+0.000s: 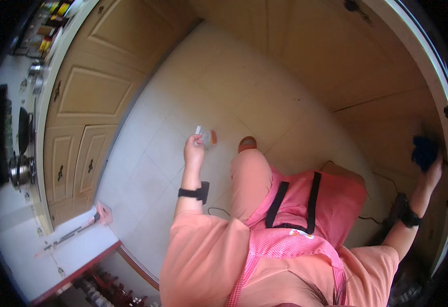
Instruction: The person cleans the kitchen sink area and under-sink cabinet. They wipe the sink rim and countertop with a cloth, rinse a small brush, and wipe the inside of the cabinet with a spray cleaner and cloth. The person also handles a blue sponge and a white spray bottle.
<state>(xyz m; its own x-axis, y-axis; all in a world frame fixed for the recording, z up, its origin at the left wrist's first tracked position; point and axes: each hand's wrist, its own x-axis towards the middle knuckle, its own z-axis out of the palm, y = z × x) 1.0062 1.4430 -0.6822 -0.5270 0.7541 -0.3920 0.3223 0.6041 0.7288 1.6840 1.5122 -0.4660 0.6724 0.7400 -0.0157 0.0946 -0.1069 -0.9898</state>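
My left hand [193, 147] is held out over the tiled floor, its fingers closed around a small clear bottle [207, 138]. A white piece shows at the bottle's top, and an orange-red band at its far end. Off to the right, my right hand [434, 170] grips a dark blue cloth [424, 152]. The cloth is up against the wooden cabinet front [393, 111], close below the counter edge [437, 65]; some blur hides whether it touches the door.
Wooden cabinets [93, 92] line the left, with pots [21, 170] and bottles on the counter above. A pink dustpan [103, 215] stands by the lower left wall. A shoe rack [108, 286] lies beyond the doorway. A cable [219, 209] trails on the floor.
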